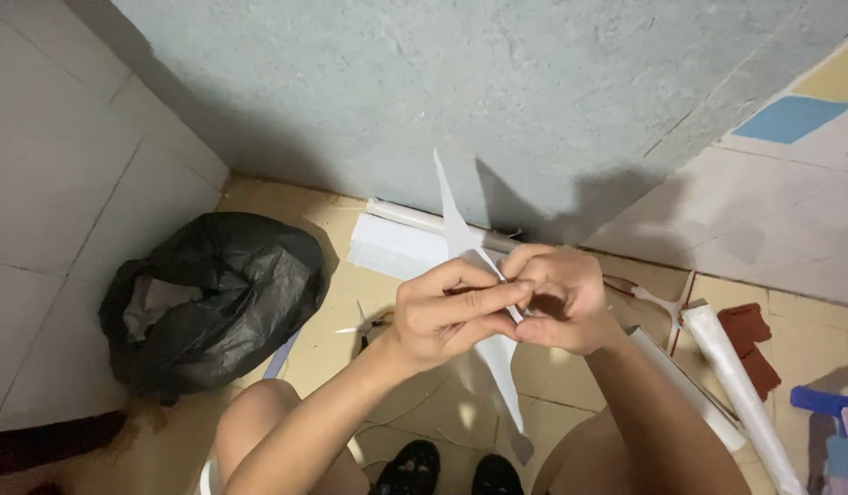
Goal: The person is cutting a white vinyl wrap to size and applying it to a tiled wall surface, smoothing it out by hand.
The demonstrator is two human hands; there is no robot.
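Observation:
A long, narrow folded piece of white paper [461, 234] stands almost on edge between both hands, its upper tip pointing at the grey wall and its lower tip reaching down toward my knees. My left hand [442, 312] pinches the paper's middle with fingers pressed along a fold. My right hand [561, 298] grips the same spot from the other side, fingers curled tight, touching the left hand's fingertips.
A black plastic bag [218, 293] slumps at the left by the tiled wall. Scissors [364, 325] lie on the floor under my left hand. A white block [392, 247], rolled white paper [740, 390], red scraps [749, 344] and blue pieces [823, 403] lie around.

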